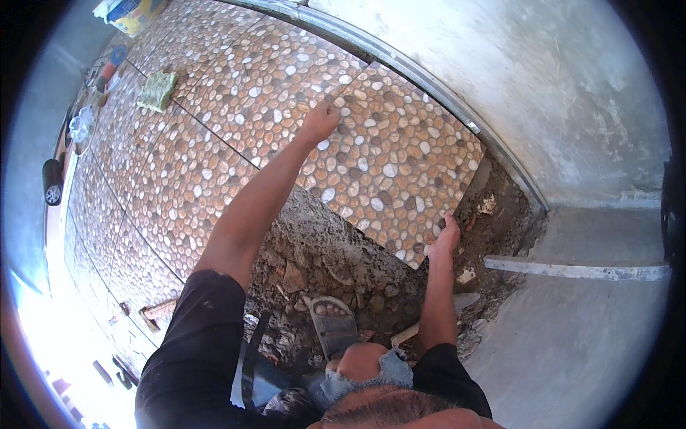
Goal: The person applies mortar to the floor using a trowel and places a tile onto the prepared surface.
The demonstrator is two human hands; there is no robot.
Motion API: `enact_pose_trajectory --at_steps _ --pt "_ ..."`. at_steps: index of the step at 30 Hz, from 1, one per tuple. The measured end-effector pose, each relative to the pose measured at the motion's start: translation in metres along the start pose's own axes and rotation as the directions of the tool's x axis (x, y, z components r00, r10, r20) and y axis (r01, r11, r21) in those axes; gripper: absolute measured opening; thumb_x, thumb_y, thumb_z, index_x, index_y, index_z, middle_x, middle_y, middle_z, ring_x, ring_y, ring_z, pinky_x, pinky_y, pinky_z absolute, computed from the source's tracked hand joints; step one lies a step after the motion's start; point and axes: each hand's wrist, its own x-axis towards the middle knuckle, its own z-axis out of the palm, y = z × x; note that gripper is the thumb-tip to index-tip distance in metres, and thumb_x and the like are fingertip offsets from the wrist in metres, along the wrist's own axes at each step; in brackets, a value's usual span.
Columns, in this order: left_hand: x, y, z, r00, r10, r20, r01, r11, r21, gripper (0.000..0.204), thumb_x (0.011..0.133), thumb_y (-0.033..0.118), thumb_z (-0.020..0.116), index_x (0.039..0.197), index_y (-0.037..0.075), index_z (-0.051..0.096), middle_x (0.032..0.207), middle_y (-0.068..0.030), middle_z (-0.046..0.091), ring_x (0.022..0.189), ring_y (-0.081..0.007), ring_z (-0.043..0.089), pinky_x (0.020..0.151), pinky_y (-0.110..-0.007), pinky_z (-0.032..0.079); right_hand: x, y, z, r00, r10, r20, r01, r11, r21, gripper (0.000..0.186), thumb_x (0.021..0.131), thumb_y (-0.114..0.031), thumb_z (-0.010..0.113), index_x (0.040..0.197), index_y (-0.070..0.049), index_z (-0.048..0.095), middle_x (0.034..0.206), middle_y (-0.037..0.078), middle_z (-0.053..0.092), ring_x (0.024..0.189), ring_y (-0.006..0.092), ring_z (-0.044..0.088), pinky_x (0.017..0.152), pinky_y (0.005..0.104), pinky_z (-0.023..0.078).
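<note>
A large pebble-patterned floor tile point(400, 154) lies at the end of a laid row, with its near corner jutting over rough mortar. My right hand point(444, 236) grips the tile's right edge close to that near corner, thumb on top. At the seam with the neighbouring tile point(236, 107), my left hand point(321, 121) rests closed, its knuckles up and fingertips hidden. Whether it pinches something small there I cannot make out. Grey mortar point(321, 229) and loose dirt spread below the tile's near edge.
A metal straightedge point(457, 104) runs along the wall foot, and a pale bar point(572, 269) sticks out at right. A trowel point(464, 300) lies beside my right forearm. Farther left are a green sponge point(157, 91), a bucket point(132, 14) and a hammer point(158, 311). My sandalled foot point(332, 322) stands in the dirt.
</note>
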Motion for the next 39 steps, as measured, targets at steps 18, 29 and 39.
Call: enact_pose_trajectory --at_steps 18,29,39 --pt "-0.187 -0.025 0.013 0.925 0.237 0.298 -0.358 0.809 0.466 0.065 0.084 0.038 0.060 0.138 0.017 0.032 0.147 -0.0176 0.018 0.137 -0.0387 0.015 0.111 -0.050 0.016 -0.029 -0.013 0.013 0.978 -0.137 0.156 0.197 0.847 -0.494 0.046 0.088 -0.024 0.050 0.127 0.000 0.044 0.130 0.017 0.042 0.117 0.0302 0.043 0.094 0.0420 0.037" --pt "-0.184 -0.022 0.017 0.929 0.182 0.322 -0.337 0.777 0.532 0.070 0.080 0.043 0.064 0.139 0.022 0.034 0.151 -0.0136 0.011 0.138 -0.0383 0.010 0.112 -0.052 0.010 -0.013 -0.035 0.043 0.674 -0.343 0.655 0.649 -0.148 -0.746 0.071 0.082 -0.036 0.062 0.137 -0.001 0.034 0.143 0.028 0.022 0.131 0.0444 0.023 0.106 0.0496 0.025" --pt "-0.185 -0.020 0.020 0.915 0.234 0.329 -0.390 0.724 0.569 0.076 0.076 0.040 0.068 0.140 0.020 0.032 0.149 -0.0182 0.013 0.136 -0.0444 0.011 0.109 -0.055 0.014 0.024 -0.051 0.068 0.846 -0.209 0.491 0.455 -0.198 -0.868 0.079 0.078 -0.057 0.058 0.142 -0.019 0.031 0.147 0.026 0.013 0.136 0.0445 0.012 0.105 0.0593 0.019"
